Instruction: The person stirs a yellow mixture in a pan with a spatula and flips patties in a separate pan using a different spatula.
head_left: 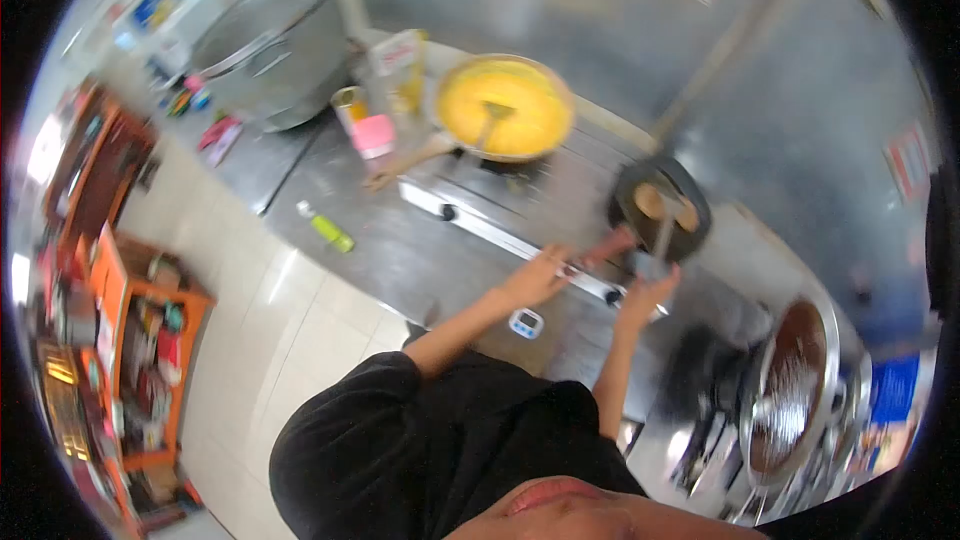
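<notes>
spatula (663, 232) clenched in the right hand (648, 292) should stir gently in the black pan (622, 190) just beyond; left hand's (538, 280) hold unclear.

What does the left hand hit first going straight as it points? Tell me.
The left hand would likely meet the dark pan, where the right hand holds a utensil; depth is unclear.

Brushed steel counter (400, 250), matt black pan (620, 202), dull metal pot (285, 60)
</notes>
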`<state>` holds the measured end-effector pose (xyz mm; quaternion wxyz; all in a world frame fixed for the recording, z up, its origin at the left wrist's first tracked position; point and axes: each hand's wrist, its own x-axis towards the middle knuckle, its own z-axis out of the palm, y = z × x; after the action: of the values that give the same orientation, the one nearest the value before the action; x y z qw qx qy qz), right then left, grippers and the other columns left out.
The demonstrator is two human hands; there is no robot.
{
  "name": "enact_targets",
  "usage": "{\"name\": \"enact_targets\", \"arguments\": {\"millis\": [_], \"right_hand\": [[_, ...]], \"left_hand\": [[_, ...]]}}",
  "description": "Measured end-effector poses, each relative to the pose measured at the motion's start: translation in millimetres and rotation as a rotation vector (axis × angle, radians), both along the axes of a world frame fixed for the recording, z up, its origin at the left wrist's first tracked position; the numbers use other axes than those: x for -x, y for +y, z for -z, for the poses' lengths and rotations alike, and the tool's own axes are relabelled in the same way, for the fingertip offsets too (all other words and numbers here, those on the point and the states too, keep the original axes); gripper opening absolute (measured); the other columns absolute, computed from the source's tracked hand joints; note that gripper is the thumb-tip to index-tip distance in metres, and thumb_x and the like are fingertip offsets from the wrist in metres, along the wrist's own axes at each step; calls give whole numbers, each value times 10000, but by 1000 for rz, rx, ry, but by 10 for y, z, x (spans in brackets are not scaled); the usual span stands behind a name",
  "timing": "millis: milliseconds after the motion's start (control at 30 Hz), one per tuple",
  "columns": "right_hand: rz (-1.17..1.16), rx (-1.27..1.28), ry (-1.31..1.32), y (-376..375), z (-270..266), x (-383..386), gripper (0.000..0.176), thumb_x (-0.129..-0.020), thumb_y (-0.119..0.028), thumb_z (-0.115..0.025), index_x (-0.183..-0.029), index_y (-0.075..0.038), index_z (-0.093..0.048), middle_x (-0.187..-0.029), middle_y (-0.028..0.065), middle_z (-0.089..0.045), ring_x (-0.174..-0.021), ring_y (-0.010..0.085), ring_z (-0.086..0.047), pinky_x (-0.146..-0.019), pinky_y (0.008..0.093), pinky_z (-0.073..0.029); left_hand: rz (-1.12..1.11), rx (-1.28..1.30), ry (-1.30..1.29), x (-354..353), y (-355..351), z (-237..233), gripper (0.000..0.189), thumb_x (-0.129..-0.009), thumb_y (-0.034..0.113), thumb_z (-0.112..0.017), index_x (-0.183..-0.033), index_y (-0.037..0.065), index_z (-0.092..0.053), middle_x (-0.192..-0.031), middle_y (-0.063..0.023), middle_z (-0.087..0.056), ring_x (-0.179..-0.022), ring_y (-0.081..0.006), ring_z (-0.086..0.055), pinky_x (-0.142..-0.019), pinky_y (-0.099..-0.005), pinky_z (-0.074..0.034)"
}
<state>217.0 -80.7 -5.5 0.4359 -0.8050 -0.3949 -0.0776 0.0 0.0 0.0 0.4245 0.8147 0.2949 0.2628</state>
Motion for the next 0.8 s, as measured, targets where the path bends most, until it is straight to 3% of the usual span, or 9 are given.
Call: {"name": "enact_targets", "arguments": {"millis": [67,133,233,300,367,433,633,767,800], "right_hand": [[-34,-152,-54,-236,-29,83,589,-810,-40,-600,-1336,18,-342,-1282,220,-437,-1169,374,-445,-1000,436,-353],[180,160,-536,-405,75,-207,512,-794,-144,-667,-1242,4,-469,-1189,215,-532,-1081,367,-519,-912,435,-421],[154,30,-373,391,-393,209,352,-887,-282,-604,-1127,-28,-558,-1050,155,-591,-925,327,-564,-831,436,-435],[-113,-207,-233,782,-628,920,406,-910,-367,-548,-1116,-17,-552,-890,187,-604,-804,339,-582,-745,421,-459],[-496,-29,80,1040,-1132,1712,454,-938,-363,-501,-1208,2,-477,-915,220,-599,-844,365,-589,-742,445,-462],[-585,-39,-152,1419,-1104,2280,584,-922,-378,-527,-1342,-31,-316,-972,266,-596,-895,383,-605,-720,446,-478],[-539,704,-58,2349,-966,2994,837,-841,-207,-609,-1448,-120,-39,-1008,304,-599,-920,409,-613,-766,485,-478],[-498,297,-504,2557,-650,2698,882,-755,-7,-558,-1446,-46,-12,-845,244,-646,-725,397,-630,-657,465,-486],[-437,417,-395,2594,-743,2579,739,-768,-28,-566,-1393,-11,-171,-842,243,-637,-741,396,-616,-668,464,-475]], "left_hand": [[-32,-112,-21,135,-209,40,440,-836,168,-591,-1223,11,-452,-1135,-224,-496,-1049,-410,-500,-922,-443,-419],[-110,-112,-111,465,-287,12,375,-853,153,-570,-1186,4,-480,-1097,-216,-510,-1036,-387,-507,-912,-440,-415],[-270,-128,-168,1235,197,-564,262,-864,132,-555,-1101,22,-535,-1050,-169,-534,-1021,-348,-515,-890,-429,-413],[-483,-316,-69,1718,314,-807,231,-861,130,-558,-1074,41,-549,-1023,-143,-539,-1004,-326,-517,-873,-415,-415],[-574,-425,-38,1922,400,-878,201,-858,128,-561,-1047,60,-563,-997,-117,-544,-986,-304,-519,-856,-401,-417],[-812,-600,11,2143,579,-838,137,-833,170,-594,-947,100,-560,-912,-74,-535,-957,-275,-505,-778,-384,-401],[-884,-696,133,2669,886,-822,196,-787,168,-624,-967,118,-566,-1035,-79,-507,-1090,-295,-429,-901,-435,-338],[-806,-648,134,2898,1100,-778,264,-766,173,-638,-1013,122,-559,-1090,-79,-474,-1144,-313,-395,-926,-465,-317],[-807,-654,153,2922,1159,-774,307,-757,193,-650,-1036,111,-553,-1094,-91,-471,-1157,-315,-388,-927,-472,-318]]}}
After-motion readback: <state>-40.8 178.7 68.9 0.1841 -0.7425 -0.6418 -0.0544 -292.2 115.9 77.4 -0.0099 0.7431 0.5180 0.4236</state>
